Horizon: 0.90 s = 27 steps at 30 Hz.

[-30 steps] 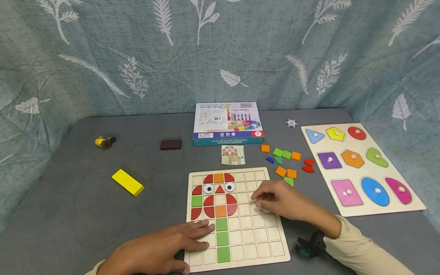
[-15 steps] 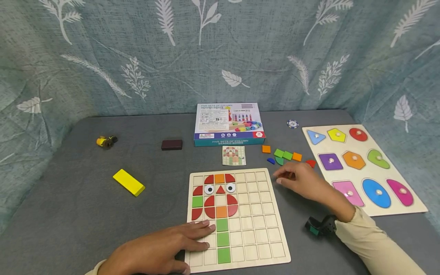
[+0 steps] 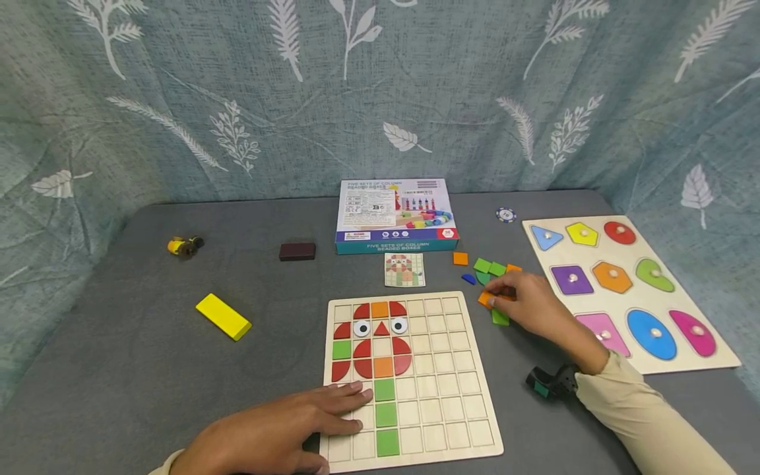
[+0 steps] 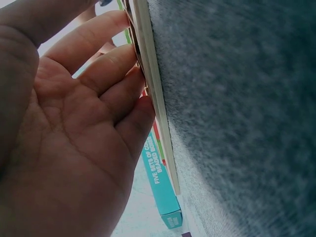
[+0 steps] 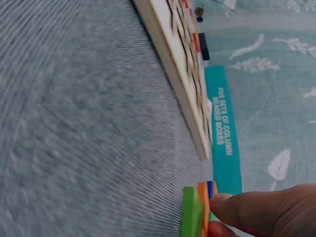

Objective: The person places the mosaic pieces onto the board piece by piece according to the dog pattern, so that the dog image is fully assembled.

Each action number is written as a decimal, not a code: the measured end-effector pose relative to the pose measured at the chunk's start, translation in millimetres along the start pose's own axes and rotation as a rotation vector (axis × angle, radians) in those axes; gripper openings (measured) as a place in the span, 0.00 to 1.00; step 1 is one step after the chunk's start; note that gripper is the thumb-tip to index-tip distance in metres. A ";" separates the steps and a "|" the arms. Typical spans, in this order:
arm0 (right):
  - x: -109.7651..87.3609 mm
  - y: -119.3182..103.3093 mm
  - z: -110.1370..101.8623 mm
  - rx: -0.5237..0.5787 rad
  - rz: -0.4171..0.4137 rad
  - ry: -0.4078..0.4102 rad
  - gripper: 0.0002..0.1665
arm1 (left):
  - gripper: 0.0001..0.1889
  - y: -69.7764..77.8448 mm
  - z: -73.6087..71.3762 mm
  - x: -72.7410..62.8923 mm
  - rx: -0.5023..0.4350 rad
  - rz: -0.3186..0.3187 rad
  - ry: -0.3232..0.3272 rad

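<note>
A wooden grid board (image 3: pixel 442 389) lies on the grey table, with red, orange and green tiles and two googly eyes set into its squares. My left hand (image 3: pixel 285 422) rests on its lower left part, fingers spread and fairly straight; the left wrist view shows the fingertips (image 4: pixel 143 106) along the board's edge. To the board's right, my right hand (image 3: pixel 531 307) pinches an orange square tile (image 3: pixel 483 299) among the loose pieces, thumb on its near side. A green tile (image 3: pixel 501 318) lies just below. The red pieces seen there before are hidden behind this hand.
A picture card (image 3: pixel 405 270) lies above the board, before a beaded-box carton (image 3: pixel 396 214). At right is a knobbed shape puzzle (image 3: pixel 584 300). A yellow block (image 3: pixel 223 316), dark block (image 3: pixel 297 251), small yellow-black toy (image 3: pixel 185 246) and poker chip (image 3: pixel 506 214) lie about.
My right hand has left the board's right side, moved right and up to the loose pieces, and its fingertips have closed on an orange tile. The left hand has stayed in place.
</note>
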State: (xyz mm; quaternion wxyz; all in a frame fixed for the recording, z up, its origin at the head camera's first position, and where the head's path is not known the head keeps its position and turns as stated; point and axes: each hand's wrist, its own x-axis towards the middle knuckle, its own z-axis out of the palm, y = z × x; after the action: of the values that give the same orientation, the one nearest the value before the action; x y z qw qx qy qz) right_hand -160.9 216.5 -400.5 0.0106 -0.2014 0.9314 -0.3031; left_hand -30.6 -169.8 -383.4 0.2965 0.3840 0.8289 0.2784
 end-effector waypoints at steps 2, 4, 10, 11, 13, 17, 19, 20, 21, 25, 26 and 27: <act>1.4 -0.2 2.2 -0.002 -0.004 -0.007 0.09 | 0.30 0.7 -0.5 -0.5 -0.001 -0.022 -0.016; 2.2 -1.2 3.5 0.004 -0.005 -0.016 0.09 | 0.30 1.2 -0.9 -1.2 -0.004 -0.045 -0.028; 1.7 -5.6 3.7 -0.028 -0.028 -0.013 0.11 | 0.29 4.5 -2.2 1.3 -0.001 -0.084 -0.044; 1.7 -6.3 3.7 -0.033 -0.035 -0.014 0.12 | 0.29 5.1 -2.6 1.7 0.004 -0.087 -0.045; 1.9 -8.5 3.2 -0.040 -0.045 -0.019 0.13 | 0.30 5.8 -2.9 2.0 0.004 -0.091 -0.045; 3.2 -11.4 2.3 -0.036 -0.056 -0.033 0.13 | 0.30 6.0 -2.7 0.9 0.000 -0.079 -0.036; 4.2 -12.4 1.8 -0.031 -0.060 -0.041 0.11 | 0.29 5.9 -2.3 0.6 0.001 -0.066 -0.031; 4.7 -12.7 1.6 -0.026 -0.061 -0.048 0.11 | 0.29 5.7 -2.3 0.7 0.000 -0.063 -0.030; 5.3 -13.1 1.2 -0.021 -0.064 -0.058 0.10 | 0.29 5.5 -2.2 1.0 -0.002 -0.064 -0.031; 6.3 -14.8 -0.4 -0.017 -0.067 -0.093 0.09 | 0.30 4.3 -2.8 3.3 0.015 -0.052 -0.043; 6.4 -15.4 -0.6 -0.020 -0.067 -0.097 0.09 | 0.30 4.2 -3.3 4.1 0.019 -0.047 -0.046; 6.4 -16.3 -0.9 -0.025 -0.070 -0.095 0.09 | 0.31 3.8 -3.6 4.7 0.023 -0.042 -0.048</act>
State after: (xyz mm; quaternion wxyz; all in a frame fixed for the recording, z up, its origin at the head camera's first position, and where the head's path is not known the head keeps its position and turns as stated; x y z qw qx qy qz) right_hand -161.0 202.6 -389.8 0.0420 -0.2481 0.9259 -0.2819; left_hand -33.8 -164.8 -379.7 0.3176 0.3763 0.8326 0.2534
